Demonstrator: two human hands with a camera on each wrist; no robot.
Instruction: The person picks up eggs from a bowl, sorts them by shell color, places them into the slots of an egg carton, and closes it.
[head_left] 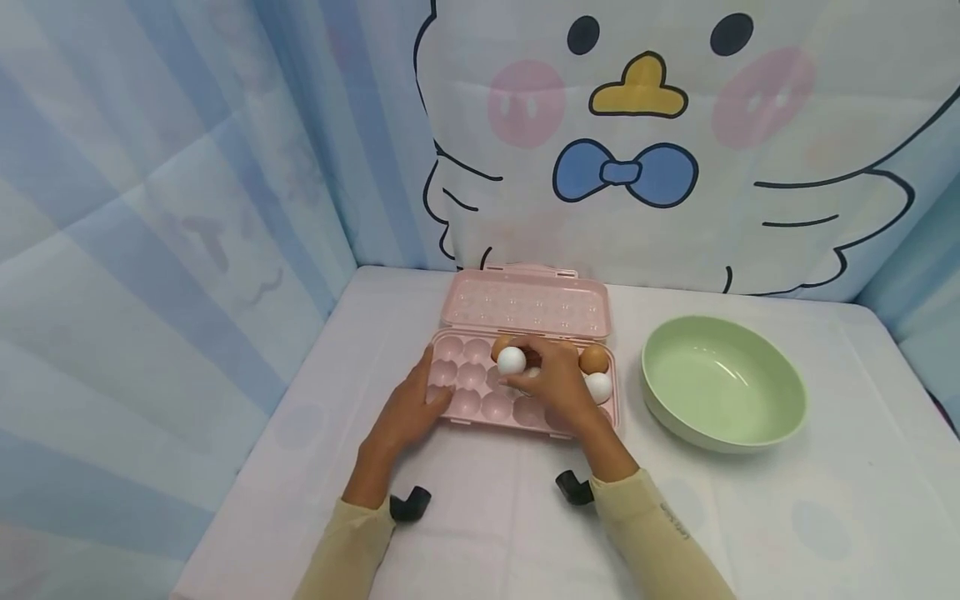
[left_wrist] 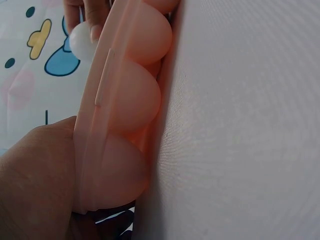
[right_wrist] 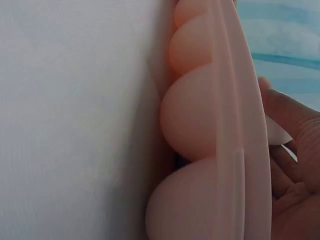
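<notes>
The right hand (head_left: 558,379) reaches over the open pink plastic egg tray (head_left: 480,400), its curled fingers pinching a round white egg (head_left: 512,360) just above the tray's back row. The left hand (head_left: 408,412) rests with relaxed fingers against the tray's left front edge, holding nothing. Within the tray, a second white egg (head_left: 599,387) and a brown egg (head_left: 593,359) sit in cups at the right end, and another brown egg (head_left: 501,344) shows behind the held one. The tray's lid (head_left: 528,304) lies open behind. A pale green shallow bowl (head_left: 723,383) stands on the white-covered bench (head_left: 480,508), right of the tray.
</notes>
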